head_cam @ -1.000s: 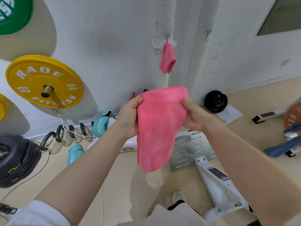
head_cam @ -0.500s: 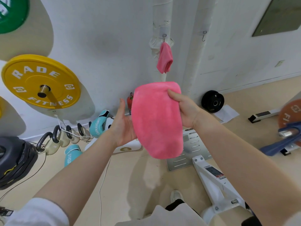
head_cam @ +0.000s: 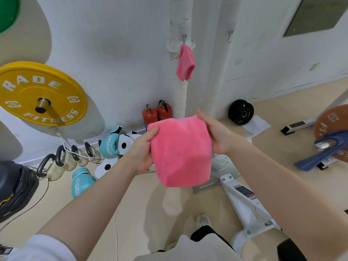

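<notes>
Pink towel (head_cam: 180,153) — left hand (head_cam: 142,149), right hand (head_cam: 216,134) gripping.

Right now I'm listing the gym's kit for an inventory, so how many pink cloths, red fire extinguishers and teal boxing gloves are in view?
Pink cloths: 2, the held cloth and the hanging cloth
Red fire extinguishers: 2, the left extinguisher and the right extinguisher
Teal boxing gloves: 2, the upper glove and the lower glove
Total: 6
</notes>
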`<state>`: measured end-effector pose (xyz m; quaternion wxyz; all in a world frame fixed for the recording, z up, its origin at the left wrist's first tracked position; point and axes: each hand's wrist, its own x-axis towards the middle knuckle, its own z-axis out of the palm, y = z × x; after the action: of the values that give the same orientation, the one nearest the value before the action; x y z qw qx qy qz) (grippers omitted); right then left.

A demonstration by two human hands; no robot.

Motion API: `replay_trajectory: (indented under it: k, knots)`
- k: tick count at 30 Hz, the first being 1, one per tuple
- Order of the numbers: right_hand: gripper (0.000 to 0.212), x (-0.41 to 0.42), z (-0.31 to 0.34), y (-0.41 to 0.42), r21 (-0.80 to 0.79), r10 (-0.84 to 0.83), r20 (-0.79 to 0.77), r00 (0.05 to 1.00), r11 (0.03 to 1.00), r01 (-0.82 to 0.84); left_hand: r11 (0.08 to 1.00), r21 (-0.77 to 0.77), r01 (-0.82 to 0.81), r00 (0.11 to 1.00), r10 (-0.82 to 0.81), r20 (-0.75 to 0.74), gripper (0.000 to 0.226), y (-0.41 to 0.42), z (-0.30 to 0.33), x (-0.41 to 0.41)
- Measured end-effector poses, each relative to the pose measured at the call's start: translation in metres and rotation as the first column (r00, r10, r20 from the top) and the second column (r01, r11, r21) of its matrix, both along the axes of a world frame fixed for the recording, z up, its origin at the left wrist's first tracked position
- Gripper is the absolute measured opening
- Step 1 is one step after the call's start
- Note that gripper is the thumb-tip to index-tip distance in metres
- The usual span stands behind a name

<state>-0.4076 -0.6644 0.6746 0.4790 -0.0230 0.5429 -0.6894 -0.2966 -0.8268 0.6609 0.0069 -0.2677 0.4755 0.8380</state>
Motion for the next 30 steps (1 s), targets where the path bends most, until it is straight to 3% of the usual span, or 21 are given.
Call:
replay_trajectory:
  k: [2, 6, 9, 12, 16, 21, 27, 30]
  knots:
    - [0.042, 0.004, -0.004, 0.000, 0.032, 0.057, 0.000, 0.998, 0.998, -0.057, 0.998, -0.048, -0.033, 0.999, 0.035, 0.039, 0.030, -0.003, 0.001, -0.001]
    - [0.043, 0.007, 0.004, -0.002, 0.020, 0.096, -0.015, 0.995, 0.995, -0.095, 0.993, -0.117, -0.016, 0.996, 0.026, 0.083, 0.028, -0.004, 0.002, -0.001]
    - [0.030, 0.010, 0.002, -0.007, 0.222, 0.065, -0.328, 0.943, 0.975, 0.010, 0.994, -0.107, -0.007, 0.999, 0.011, 0.040, 0.027, -0.005, 0.001, -0.003]
    - [0.028, 0.009, -0.002, -0.010, 0.175, -0.081, -0.519, 0.851, 0.964, 0.199, 0.996, -0.083, 0.016, 1.000, -0.017, -0.017, 0.026, -0.003, 0.000, -0.005]
    - [0.026, 0.004, 0.001, -0.011, 0.066, -0.140, -0.495, 0.858, 0.978, 0.198, 0.975, -0.206, 0.079, 0.995, -0.091, -0.047, 0.029, -0.003, -0.008, -0.006]
    - [0.023, 0.003, -0.001, -0.013, 0.044, -0.131, -0.411, 0.902, 0.986, 0.163, 0.929, -0.371, 0.004, 0.994, -0.043, -0.097, 0.028, -0.010, -0.014, -0.004]
    - [0.026, 0.004, -0.008, -0.016, 0.055, -0.190, -0.354, 0.916, 0.973, 0.223, 0.981, -0.188, -0.042, 0.979, 0.003, -0.202, 0.016, -0.012, -0.014, -0.003]
    - [0.029, 0.006, -0.009, -0.018, 0.160, -0.121, -0.492, 0.862, 0.961, 0.226, 0.992, -0.085, -0.089, 0.967, 0.065, -0.248, 0.014, -0.014, -0.016, -0.002]
